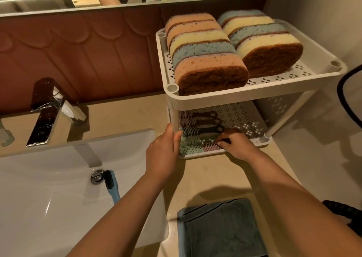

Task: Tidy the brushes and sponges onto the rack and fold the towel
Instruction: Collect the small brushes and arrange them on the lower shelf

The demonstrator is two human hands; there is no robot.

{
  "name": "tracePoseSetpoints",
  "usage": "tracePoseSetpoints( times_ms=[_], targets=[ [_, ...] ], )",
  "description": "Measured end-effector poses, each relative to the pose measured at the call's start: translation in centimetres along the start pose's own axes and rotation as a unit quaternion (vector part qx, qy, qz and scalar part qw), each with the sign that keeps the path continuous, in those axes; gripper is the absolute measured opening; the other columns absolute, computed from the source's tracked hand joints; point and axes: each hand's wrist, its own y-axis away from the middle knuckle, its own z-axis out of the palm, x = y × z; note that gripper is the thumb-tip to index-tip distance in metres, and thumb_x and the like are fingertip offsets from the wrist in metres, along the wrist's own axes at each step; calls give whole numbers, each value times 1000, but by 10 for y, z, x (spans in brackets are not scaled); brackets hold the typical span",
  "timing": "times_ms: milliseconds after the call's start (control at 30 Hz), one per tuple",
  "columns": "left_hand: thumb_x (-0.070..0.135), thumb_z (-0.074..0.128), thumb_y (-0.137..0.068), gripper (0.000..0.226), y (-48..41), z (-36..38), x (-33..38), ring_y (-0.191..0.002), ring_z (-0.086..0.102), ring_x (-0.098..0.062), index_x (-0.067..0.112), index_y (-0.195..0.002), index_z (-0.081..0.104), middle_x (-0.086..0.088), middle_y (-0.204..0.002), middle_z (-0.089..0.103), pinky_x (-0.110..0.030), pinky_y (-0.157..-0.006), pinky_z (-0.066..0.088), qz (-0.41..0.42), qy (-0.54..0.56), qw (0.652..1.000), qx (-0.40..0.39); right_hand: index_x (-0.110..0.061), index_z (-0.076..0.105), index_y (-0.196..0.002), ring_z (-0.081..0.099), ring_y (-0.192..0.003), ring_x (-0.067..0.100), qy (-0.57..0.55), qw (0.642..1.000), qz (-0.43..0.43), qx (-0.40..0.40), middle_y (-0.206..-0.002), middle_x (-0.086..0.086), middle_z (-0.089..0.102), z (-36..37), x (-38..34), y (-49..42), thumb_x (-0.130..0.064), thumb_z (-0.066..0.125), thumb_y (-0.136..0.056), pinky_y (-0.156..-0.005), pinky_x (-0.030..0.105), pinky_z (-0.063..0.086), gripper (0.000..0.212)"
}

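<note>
Brush stowing on rack (225,98), bottom shelf: right hand (238,145) pinching pink brush (212,148), left hand (162,151) gripping post (175,119). Next: reach 8 o'clock for blue brush (113,187) in sink (49,178).

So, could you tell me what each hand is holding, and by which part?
The left hand grips the rack by its front-left post. The right hand pinches a pink brush, seemingly near its bristles.
</note>
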Motion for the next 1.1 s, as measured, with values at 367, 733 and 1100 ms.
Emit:
tracePoseSetpoints(
  times_ms=[367,733,1100],
  targets=[
    [34,43,-96,33,11,-61,-38,-102,56,-19,14,-120,52,-2,-111,58,-31,-92,44,-111,153,931,-312,-16,71,-99,59,-89,15,-26,994,-100,29,-97,-2,66,6,-54,40,-21,55,-92,-77,32,47,18],
    [44,41,-94,31,80,-133,-112,-105,56,-11,26,-116,55,4,-114,58,-38,-99,45,-184,141,934,-273,-27,68,-93,58,-74,11,-22,975,-207,-74,-82,-9,66,58,-154,65,-28,53,-91,-73,36,50,15],
    [42,39,-96,41,179,-189,-216,-119,47,-18,22,-132,42,-2,-138,46,-29,-95,37,-298,44,928,-221,-26,63,-114,56,-93,17,69,915,-299,-261,-113,-2,63,186,-302,96,-31,44,-95,-82,32,47,27]
  ],
)
